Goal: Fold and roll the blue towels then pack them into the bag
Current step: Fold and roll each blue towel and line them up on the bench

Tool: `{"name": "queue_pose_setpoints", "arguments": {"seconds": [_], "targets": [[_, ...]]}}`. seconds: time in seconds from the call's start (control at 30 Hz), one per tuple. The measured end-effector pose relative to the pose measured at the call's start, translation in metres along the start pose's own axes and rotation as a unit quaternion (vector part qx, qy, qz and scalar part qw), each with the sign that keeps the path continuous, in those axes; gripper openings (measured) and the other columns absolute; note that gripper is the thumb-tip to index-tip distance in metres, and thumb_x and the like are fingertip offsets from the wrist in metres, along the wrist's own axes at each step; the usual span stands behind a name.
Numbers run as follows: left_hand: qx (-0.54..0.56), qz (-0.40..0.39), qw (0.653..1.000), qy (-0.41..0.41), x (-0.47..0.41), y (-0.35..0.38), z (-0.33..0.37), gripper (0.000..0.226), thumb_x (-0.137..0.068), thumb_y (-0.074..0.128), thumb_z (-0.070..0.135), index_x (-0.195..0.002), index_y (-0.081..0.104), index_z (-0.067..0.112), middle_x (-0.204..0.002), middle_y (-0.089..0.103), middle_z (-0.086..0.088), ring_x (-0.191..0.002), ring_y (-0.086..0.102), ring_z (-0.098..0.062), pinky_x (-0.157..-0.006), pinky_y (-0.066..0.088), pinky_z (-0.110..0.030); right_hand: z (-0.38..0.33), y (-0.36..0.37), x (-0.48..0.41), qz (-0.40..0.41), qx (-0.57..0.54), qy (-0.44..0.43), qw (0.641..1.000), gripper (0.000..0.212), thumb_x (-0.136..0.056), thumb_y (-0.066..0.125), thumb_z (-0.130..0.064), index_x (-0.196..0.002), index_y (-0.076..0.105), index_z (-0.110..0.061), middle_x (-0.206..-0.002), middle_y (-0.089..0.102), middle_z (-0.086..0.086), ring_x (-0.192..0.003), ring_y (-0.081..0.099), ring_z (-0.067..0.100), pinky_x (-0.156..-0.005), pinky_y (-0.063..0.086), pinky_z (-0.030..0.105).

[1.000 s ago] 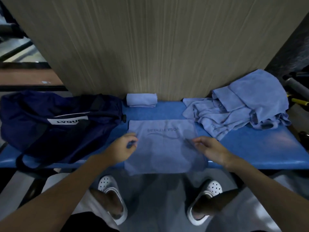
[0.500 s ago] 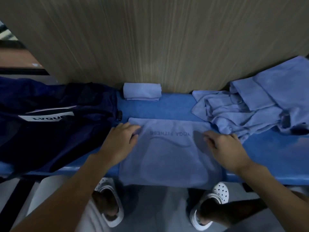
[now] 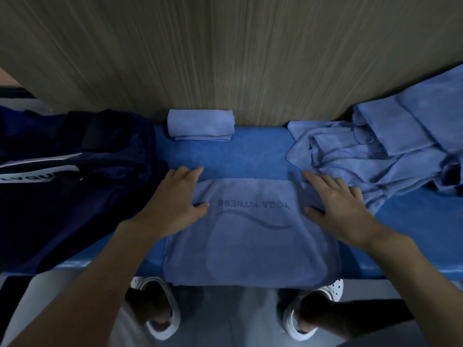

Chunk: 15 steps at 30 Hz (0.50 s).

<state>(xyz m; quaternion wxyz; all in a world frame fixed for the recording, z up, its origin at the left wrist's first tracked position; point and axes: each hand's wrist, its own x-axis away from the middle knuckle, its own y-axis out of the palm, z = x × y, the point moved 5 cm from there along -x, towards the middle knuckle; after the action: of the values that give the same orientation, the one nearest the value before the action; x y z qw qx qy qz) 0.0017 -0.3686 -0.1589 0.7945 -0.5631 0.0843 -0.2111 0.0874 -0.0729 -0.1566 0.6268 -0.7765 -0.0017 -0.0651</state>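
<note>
Nearest, on the floor (image 3: 233,326) below the bench's front edge: a pair of white perforated shoes (image 3: 162,321).

Above them, draped over the middle of that front edge and spread flat across the bench (image 3: 250,156): a light blue towel (image 3: 250,246), printed "YOGA FITNESS" upside down above a wavy line.

On its far left corner: the left hand (image 3: 172,204), palm down, fingers straight and close together, tips past the towel's far edge on bare bench, thumb flat on the cloth. Presses, grips nothing.

On its far right corner: the right hand (image 3: 338,209), palm down, fingers straight and slightly spread, thumb flat on the cloth. Also presses without gripping, fingertips just short of the pile.

At the bench's left end, just beside the left hand: a dark navy bag (image 3: 62,196) with a white label, lettering cut off by the frame's edge. Cannot tell whether unzipped.

At the right end, reaching the back edge: a loose pile (image 3: 375,151) of crumpled blue towels.

Farthest, at the back edge left of centre, against the wood-grain wall (image 3: 225,58): one finished roll (image 3: 200,123), lying crosswise, near the bag and well apart from the pile.
</note>
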Motion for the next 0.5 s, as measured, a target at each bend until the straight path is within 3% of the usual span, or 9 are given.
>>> {"name": "queue_pose_setpoints", "arguments": {"seconds": [0.13,0.3,0.37,0.43,0.5], "targets": [[0.016,0.026,0.999,0.026,0.003,-0.001,0.000,0.050,-0.078,0.077,0.031,-0.121,0.058,0.014,-0.117,0.039,0.000,-0.105,0.034,-0.015,-0.095,0.023,-0.018,0.005,-0.001,0.000,-0.005,-0.070,0.039,0.997,0.083,-0.084,0.069,-0.033,-0.151,0.020,-0.031,-0.135,0.044,0.004,-0.128,0.038,0.028,-0.110,0.024,0.050],[0.048,0.052,0.997,0.023,0.008,-0.005,0.003,0.031,-0.077,0.076,0.033,-0.088,0.049,0.023,-0.096,0.048,0.010,-0.091,0.047,-0.014,-0.084,0.041,-0.033,0.005,-0.002,0.001,0.031,-0.143,0.080,0.986,0.082,-0.078,0.076,-0.023,-0.147,0.032,-0.019,-0.123,0.051,0.010,-0.115,0.050,0.032,-0.103,0.036,0.048],[0.064,0.081,0.994,0.019,0.011,-0.010,0.007,0.029,-0.079,0.074,0.036,-0.083,0.049,0.022,-0.085,0.052,0.012,-0.080,0.051,-0.012,-0.074,0.043,-0.033,0.005,-0.001,0.001,0.037,-0.144,0.088,0.985,0.068,-0.078,0.075,-0.022,-0.138,0.044,-0.016,-0.116,0.054,0.008,-0.110,0.053,0.032,-0.101,0.038,0.048],[0.088,0.097,0.991,0.008,0.013,-0.014,0.010,0.024,-0.083,0.071,0.033,-0.085,0.050,0.021,-0.080,0.054,0.011,-0.076,0.053,-0.007,-0.069,0.042,-0.031,0.003,-0.002,0.002,0.068,-0.149,0.079,0.983,0.039,-0.079,0.074,-0.020,-0.114,0.056,-0.018,-0.093,0.055,-0.003,-0.092,0.057,0.028,-0.093,0.041,0.045],[0.114,0.108,0.988,-0.004,0.013,-0.017,0.008,0.019,-0.086,0.068,0.027,-0.093,0.052,0.022,-0.084,0.059,0.007,-0.078,0.057,-0.009,-0.072,0.044,-0.031,0.002,-0.005,0.003,0.113,-0.178,0.076,0.975,0.020,-0.083,0.071,-0.017,-0.088,0.053,-0.021,-0.072,0.049,-0.010,-0.070,0.052,0.020,-0.080,0.041,0.040]]}}
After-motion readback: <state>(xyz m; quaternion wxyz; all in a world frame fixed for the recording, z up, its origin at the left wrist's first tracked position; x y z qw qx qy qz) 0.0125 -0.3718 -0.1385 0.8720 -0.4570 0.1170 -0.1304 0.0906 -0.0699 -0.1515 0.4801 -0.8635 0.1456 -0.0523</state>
